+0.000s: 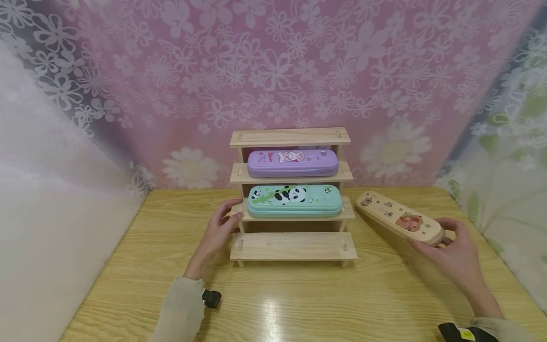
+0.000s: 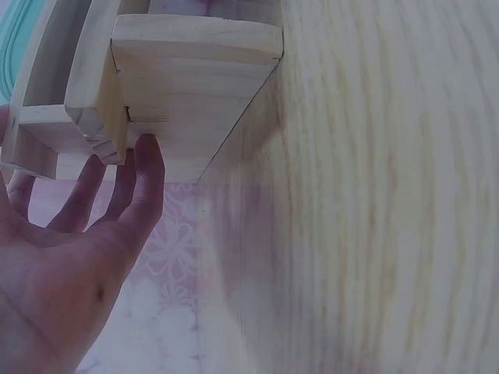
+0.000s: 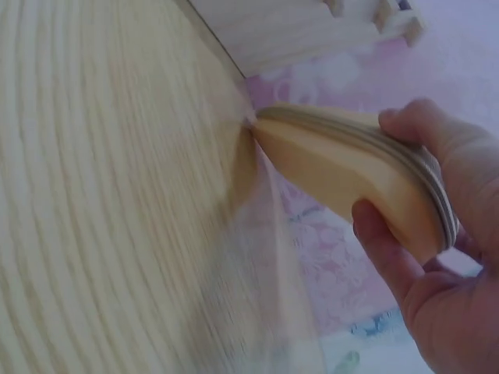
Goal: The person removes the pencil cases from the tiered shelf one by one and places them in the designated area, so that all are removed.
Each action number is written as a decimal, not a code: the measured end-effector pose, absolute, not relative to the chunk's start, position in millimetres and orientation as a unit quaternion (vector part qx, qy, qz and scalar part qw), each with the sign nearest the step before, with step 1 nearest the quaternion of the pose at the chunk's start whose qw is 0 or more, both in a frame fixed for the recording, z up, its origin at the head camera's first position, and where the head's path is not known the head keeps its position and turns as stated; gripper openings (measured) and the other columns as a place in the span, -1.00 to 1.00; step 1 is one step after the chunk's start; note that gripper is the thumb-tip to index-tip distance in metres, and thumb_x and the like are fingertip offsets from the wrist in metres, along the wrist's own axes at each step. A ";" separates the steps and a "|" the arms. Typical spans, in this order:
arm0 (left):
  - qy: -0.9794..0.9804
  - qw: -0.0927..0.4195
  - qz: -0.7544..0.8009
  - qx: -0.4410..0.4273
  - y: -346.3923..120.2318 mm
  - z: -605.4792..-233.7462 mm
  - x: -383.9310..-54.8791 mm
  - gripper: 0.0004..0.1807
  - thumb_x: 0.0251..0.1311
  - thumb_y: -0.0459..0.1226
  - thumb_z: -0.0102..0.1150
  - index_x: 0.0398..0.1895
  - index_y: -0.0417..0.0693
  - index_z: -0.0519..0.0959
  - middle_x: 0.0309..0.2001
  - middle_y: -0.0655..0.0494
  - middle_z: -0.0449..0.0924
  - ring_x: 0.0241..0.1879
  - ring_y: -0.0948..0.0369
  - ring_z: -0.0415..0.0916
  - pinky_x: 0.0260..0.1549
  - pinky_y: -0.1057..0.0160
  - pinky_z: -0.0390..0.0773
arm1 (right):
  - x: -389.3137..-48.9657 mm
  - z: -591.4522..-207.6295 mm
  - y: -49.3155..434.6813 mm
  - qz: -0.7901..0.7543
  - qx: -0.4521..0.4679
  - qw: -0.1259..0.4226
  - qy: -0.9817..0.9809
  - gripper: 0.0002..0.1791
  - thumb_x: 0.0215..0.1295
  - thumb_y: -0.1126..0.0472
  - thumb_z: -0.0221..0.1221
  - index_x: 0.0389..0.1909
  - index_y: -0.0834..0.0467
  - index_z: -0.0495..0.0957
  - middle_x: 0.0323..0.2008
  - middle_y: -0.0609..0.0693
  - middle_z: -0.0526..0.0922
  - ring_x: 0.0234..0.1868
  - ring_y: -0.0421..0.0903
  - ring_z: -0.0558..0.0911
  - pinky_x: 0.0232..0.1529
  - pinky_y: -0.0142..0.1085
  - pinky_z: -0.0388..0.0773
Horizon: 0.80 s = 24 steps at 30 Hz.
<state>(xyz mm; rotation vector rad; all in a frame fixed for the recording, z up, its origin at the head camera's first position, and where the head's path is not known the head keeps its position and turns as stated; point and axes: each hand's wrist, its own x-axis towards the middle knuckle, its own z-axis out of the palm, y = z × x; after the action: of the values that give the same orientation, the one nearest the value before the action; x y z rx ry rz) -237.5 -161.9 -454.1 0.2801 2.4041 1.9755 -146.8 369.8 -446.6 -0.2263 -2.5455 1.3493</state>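
My right hand [image 1: 457, 251] grips the near end of a cream pencil case [image 1: 399, 216] printed with small cartoon pictures. The case slants over the table to the right of a stepped wooden display shelf [image 1: 292, 247], its near end raised. In the right wrist view, the thumb and fingers [image 3: 421, 125] hold the case's zipped end. My left hand [image 1: 219, 230] holds the left end of the shelf's second tier from the bottom, thumb at the front and fingers around the side. On that tier lies a mint green panda pencil case [image 1: 295, 201]; a purple pencil case [image 1: 292, 163] lies one tier higher.
The shelf stands on a wood-grain table [image 1: 273, 294]. Behind it hangs a pink curtain [image 1: 273, 71] with white flowers, and pale floral sheets [image 1: 513, 142] rise at both sides. The top and bottom tiers show bare wood.
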 end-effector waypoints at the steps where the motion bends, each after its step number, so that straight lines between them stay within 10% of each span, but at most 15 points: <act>1: 0.769 0.009 0.633 0.090 -162.0 -454.8 -238.1 -0.57 0.50 -0.12 0.11 0.39 0.16 0.44 0.49 0.05 0.28 0.37 -0.15 0.41 0.07 -0.02 0.69 | -148.0 -447.3 367.5 0.459 -0.081 0.128 -0.875 -0.29 0.20 0.12 0.48 0.20 -0.16 0.22 -0.01 -0.29 0.24 -0.24 -0.62 0.51 -0.42 -0.49 0.62; 9: 0.766 0.006 0.637 0.088 -162.4 -456.1 -240.1 -0.57 0.50 -0.12 0.11 0.38 0.17 0.44 0.48 0.04 0.29 0.38 -0.14 0.39 0.07 -0.03 0.68 | -152.3 -450.1 354.5 0.386 -0.038 0.130 -0.913 -0.08 0.19 0.10 0.48 0.44 0.30 0.20 0.21 0.45 0.27 -0.06 0.10 0.59 -0.42 -0.57 0.52; 15: 0.766 0.007 0.637 0.090 -161.5 -455.4 -239.5 -0.57 0.50 -0.12 0.11 0.38 0.16 0.44 0.47 0.02 0.29 0.39 -0.14 0.38 0.08 -0.03 0.68 | -147.3 -455.0 353.5 0.421 0.036 0.094 -0.902 -0.17 0.25 0.29 0.41 0.47 0.29 0.21 0.24 0.33 0.27 -0.13 -0.63 0.46 -0.32 -0.53 0.62; 24: 0.766 0.006 0.637 0.089 -160.3 -454.9 -237.3 -0.57 0.50 -0.14 0.10 0.39 0.15 0.44 0.48 0.01 0.30 0.37 -0.15 0.40 0.06 -0.02 0.69 | -146.4 -458.0 345.1 0.381 0.050 0.107 -0.917 -0.27 0.18 0.17 0.49 0.36 0.15 0.45 0.28 0.35 0.41 -0.05 -0.66 0.38 -0.23 -0.63 0.58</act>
<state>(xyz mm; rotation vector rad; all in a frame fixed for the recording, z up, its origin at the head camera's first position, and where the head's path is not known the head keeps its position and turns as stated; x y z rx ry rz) -237.3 -160.3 -454.9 0.2779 2.3962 1.9932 -146.4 345.1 -458.0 0.1479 -2.6986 1.1217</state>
